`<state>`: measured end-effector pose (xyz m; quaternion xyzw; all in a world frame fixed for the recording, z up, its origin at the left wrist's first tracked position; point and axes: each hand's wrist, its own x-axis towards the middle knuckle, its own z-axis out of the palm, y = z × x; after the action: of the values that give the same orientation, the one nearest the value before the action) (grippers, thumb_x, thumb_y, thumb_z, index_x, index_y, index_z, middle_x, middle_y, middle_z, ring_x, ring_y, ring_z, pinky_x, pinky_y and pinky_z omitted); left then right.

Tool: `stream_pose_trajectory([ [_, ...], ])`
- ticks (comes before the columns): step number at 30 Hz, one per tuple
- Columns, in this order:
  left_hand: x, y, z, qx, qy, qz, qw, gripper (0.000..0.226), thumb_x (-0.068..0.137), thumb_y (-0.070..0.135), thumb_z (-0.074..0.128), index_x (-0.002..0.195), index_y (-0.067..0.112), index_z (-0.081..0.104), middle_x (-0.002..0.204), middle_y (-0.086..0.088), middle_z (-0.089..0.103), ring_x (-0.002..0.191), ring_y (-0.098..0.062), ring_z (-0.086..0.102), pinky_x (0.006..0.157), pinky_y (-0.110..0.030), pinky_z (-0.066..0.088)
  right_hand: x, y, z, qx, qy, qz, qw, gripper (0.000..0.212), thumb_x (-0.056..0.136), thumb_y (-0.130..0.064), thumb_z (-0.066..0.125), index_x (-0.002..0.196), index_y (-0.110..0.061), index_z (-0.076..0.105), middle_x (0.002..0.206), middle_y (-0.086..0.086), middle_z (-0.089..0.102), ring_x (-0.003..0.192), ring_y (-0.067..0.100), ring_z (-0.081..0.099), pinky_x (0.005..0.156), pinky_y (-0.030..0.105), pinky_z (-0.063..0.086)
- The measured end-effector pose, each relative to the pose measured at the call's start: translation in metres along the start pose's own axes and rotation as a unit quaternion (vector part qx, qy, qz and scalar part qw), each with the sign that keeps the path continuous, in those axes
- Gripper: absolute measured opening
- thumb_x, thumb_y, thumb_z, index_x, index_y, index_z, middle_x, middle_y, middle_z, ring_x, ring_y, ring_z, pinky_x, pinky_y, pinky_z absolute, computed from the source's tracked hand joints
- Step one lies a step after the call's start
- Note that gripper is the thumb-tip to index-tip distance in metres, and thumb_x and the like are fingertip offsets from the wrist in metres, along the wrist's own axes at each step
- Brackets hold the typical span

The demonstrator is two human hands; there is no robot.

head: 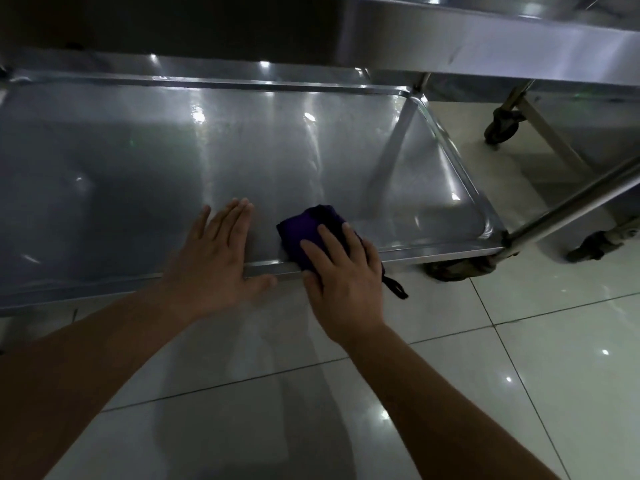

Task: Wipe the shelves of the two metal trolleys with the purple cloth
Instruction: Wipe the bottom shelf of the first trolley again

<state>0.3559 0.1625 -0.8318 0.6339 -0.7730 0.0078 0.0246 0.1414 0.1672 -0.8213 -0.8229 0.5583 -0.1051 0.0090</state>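
The bottom shelf (214, 161) of a steel trolley fills the upper half of the view, low above the floor. A folded purple cloth (304, 225) lies over its near rim, right of the middle. My right hand (343, 275) presses flat on the cloth, fingers spread over it, and a dark loop of the cloth hangs below the rim. My left hand (214, 258) rests flat and empty on the shelf and its near rim, just left of the cloth. Another shelf (485, 39) of the trolley overhangs at the top.
A second trolley's caster (502, 128) and leg stand at the right on the white tiled floor (519, 375). The near trolley's corner post (571, 206) slants up at the right, with a caster (453, 270) under that corner.
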Motion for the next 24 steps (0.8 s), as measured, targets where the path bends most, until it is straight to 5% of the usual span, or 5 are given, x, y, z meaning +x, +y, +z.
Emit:
stream_pose_trajectory([
  [7,0.0,0.002,-0.002,-0.005,0.008,-0.002,1.0,0.112,0.076,0.083,0.021,0.141,-0.007,0.028,0.143,-0.025,0.039,0.135,-0.032,0.026,0.113,-0.045,0.011,-0.005,0.105,-0.012,-0.016,0.085,0.124,0.989,0.045,0.09,-0.041,0.038,0.122,-0.022,0.063,0.134,0.005,0.057,0.134,0.03,0.039,0.114,0.041,0.016],
  [13,-0.001,0.003,-0.004,-0.007,0.024,-0.004,1.0,0.112,0.078,0.084,0.014,0.138,-0.008,0.034,0.141,-0.025,0.042,0.133,-0.033,0.032,0.115,-0.038,0.003,-0.013,0.172,-0.04,-0.05,0.049,0.226,0.972,0.056,0.094,-0.043,0.025,0.141,-0.021,0.046,0.15,0.006,0.039,0.145,0.026,0.017,0.119,0.041,0.006],
  [19,0.0,0.001,0.002,0.002,0.036,0.004,0.999,0.112,0.079,0.083,0.012,0.138,-0.009,0.037,0.141,-0.025,0.043,0.133,-0.035,0.036,0.116,-0.042,0.008,-0.019,0.174,-0.062,-0.115,-0.044,0.191,0.974,0.067,0.086,-0.041,0.018,0.151,-0.027,0.023,0.157,0.004,0.026,0.143,0.025,0.015,0.11,0.038,0.015],
  [22,0.0,0.003,0.002,-0.003,0.038,0.005,0.999,0.111,0.08,0.082,0.012,0.137,-0.01,0.037,0.14,-0.025,0.043,0.132,-0.036,0.037,0.114,-0.046,0.013,-0.015,0.191,-0.078,-0.233,-0.091,0.074,0.965,0.074,0.085,-0.042,0.048,0.152,-0.022,0.023,0.157,0.01,0.022,0.14,0.029,0.014,0.112,0.042,0.015],
  [24,0.001,0.003,0.002,-0.002,0.04,0.004,0.999,0.111,0.08,0.082,0.01,0.137,-0.009,0.037,0.14,-0.025,0.044,0.133,-0.035,0.036,0.115,-0.044,0.01,-0.004,0.204,-0.085,-0.235,-0.129,0.0,0.963,0.097,0.081,-0.042,0.066,0.153,-0.014,0.009,0.16,0.013,0.001,0.146,0.028,-0.006,0.118,0.042,0.001],
])
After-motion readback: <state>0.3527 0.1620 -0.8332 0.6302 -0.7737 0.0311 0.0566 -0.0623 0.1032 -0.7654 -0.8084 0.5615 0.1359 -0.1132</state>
